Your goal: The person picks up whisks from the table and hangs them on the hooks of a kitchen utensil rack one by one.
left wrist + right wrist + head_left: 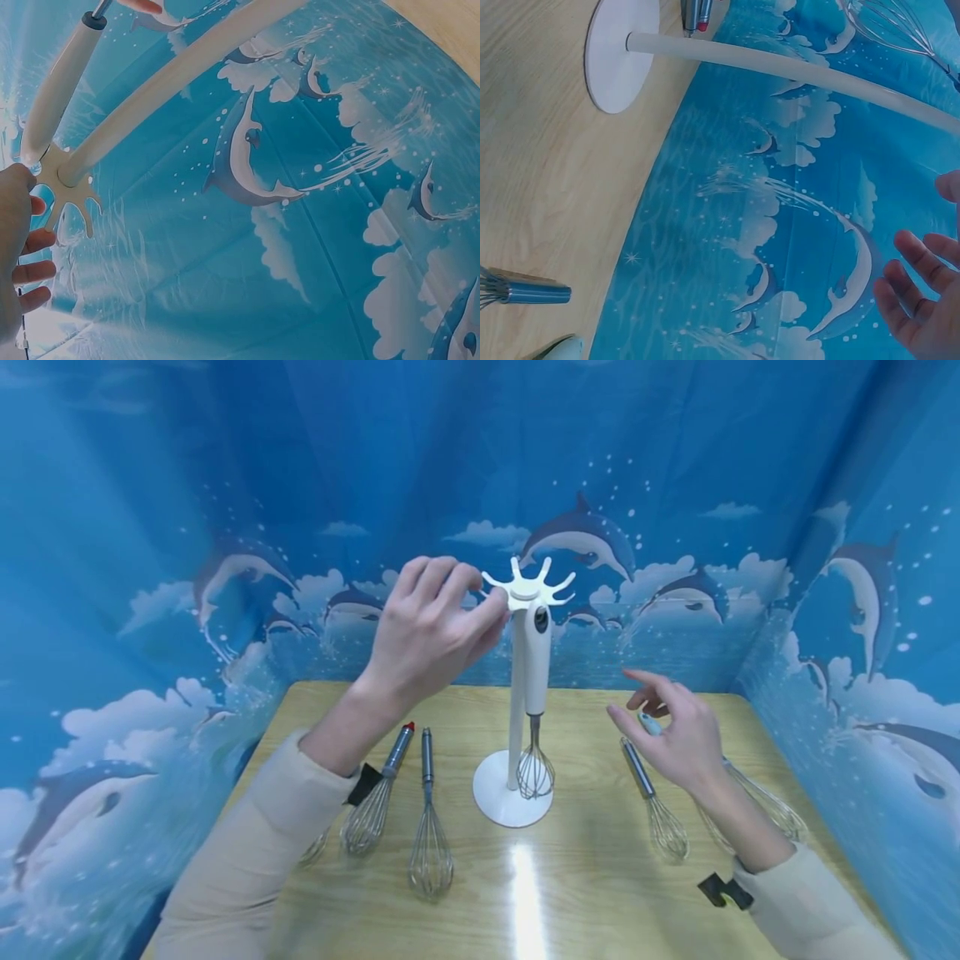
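A white stand (516,718) with a crown of curved prongs stands upright on a round base. A whisk with a white handle (537,664) hangs from it, wire end down. My left hand (431,618) is raised at the crown's left side, thumb tip close to a prong; the left wrist view shows its fingers (36,270) spread loosely beside the prongs. Whether the thumb touches the prong or the handle end is unclear. My right hand (678,731) hovers at the right with loosely bent fingers, holding nothing, above a whisk with a pale blue handle (649,724).
On the wooden table (480,893), a red-tipped whisk (367,818) and a metal whisk (431,852) lie left of the stand, another partly hidden by the left sleeve. Right of it lies a slim whisk (666,827). A dolphin-print curtain (420,460) surrounds the table.
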A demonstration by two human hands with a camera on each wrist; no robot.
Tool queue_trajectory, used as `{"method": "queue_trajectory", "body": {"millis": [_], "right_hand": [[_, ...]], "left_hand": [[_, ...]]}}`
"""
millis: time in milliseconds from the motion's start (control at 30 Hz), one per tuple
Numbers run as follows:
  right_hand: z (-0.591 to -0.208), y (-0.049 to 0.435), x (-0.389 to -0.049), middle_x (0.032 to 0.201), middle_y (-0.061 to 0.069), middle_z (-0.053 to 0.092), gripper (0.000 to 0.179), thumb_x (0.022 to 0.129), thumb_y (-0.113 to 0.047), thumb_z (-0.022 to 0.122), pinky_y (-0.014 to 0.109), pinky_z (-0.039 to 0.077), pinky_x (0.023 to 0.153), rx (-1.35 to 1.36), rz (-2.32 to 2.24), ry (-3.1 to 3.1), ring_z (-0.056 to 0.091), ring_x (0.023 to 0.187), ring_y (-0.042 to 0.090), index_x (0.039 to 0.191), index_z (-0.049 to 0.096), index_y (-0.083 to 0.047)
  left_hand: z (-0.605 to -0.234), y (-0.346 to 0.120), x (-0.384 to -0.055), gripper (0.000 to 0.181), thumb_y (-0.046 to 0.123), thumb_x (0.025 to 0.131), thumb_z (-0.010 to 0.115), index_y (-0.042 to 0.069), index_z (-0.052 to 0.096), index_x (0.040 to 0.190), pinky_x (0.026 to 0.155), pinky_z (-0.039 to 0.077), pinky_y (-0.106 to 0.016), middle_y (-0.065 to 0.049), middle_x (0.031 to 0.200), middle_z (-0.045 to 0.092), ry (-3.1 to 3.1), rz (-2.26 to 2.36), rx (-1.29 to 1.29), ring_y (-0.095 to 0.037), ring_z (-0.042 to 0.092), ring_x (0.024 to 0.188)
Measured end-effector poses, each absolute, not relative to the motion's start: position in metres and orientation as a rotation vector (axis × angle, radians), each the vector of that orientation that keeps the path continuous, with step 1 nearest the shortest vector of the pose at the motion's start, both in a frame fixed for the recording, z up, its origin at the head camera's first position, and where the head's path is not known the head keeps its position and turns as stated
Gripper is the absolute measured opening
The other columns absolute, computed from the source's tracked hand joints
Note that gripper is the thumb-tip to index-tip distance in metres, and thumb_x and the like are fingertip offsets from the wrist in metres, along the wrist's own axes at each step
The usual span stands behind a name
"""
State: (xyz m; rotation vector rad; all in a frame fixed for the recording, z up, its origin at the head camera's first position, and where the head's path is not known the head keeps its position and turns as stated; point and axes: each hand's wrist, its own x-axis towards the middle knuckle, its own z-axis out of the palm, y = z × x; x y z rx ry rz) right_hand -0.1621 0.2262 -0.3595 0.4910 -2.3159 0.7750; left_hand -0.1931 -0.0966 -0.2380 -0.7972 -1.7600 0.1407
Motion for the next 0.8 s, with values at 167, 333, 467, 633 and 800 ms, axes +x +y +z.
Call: {"method": "queue_trajectory", "body": {"millis": [167, 333, 467, 633, 800], "right_hand": [[-0.367, 0.231, -0.161, 0.081, 0.005, 0.075, 0.046, 0.086, -0.015, 0.083, 0.034, 0.056, 0.066, 0.472, 0.768, -2.356, 0.067, 0.07, 0.023, 0.13, 0.072, -0.007], [-0.373, 0.237, -0.163, 0.082, 0.003, 0.075, 0.045, 0.088, -0.018, 0.083, 0.035, 0.057, 0.065, 0.448, 0.757, -2.405, 0.068, 0.07, 0.022, 0.13, 0.072, -0.009], [-0.38, 0.242, -0.166, 0.083, 0.003, 0.075, 0.044, 0.09, -0.022, 0.083, 0.03, 0.055, 0.065, 0.43, 0.76, -2.453, 0.069, 0.07, 0.023, 0.13, 0.072, -0.01], [-0.388, 0.25, -0.168, 0.085, 0.005, 0.076, 0.043, 0.093, -0.028, 0.08, 0.026, 0.052, 0.064, 0.369, 0.756, -2.547, 0.07, 0.072, 0.024, 0.131, 0.071, -0.01], [-0.395, 0.256, -0.17, 0.09, 0.006, 0.076, 0.046, 0.095, -0.034, 0.078, 0.025, 0.048, 0.062, 0.307, 0.766, -2.647, 0.068, 0.075, 0.02, 0.134, 0.069, -0.01]], "left_hand": [[-0.238, -0.096, -0.193, 0.017, 0.029, 0.103, 0.064, 0.016, 0.073, 0.1, 0.089, 0.057, -0.043, -0.008, 0.098, 0.072, -1.76, 0.127, -0.798, -0.03, 0.066, 0.095], [-0.239, -0.096, -0.192, 0.017, 0.029, 0.103, 0.064, 0.016, 0.074, 0.1, 0.088, 0.057, -0.043, -0.008, 0.098, 0.072, -1.762, 0.128, -0.789, -0.03, 0.066, 0.095], [-0.239, -0.096, -0.192, 0.017, 0.03, 0.103, 0.065, 0.016, 0.074, 0.099, 0.088, 0.058, -0.043, -0.008, 0.098, 0.072, -1.764, 0.13, -0.782, -0.03, 0.067, 0.095], [-0.239, -0.095, -0.192, 0.017, 0.031, 0.103, 0.066, 0.016, 0.075, 0.099, 0.088, 0.058, -0.043, -0.008, 0.098, 0.073, -1.765, 0.125, -0.784, -0.029, 0.067, 0.095], [-0.238, -0.095, -0.192, 0.017, 0.03, 0.102, 0.066, 0.015, 0.074, 0.099, 0.088, 0.059, -0.044, -0.009, 0.098, 0.073, -1.761, 0.12, -0.794, -0.03, 0.067, 0.096]]}}
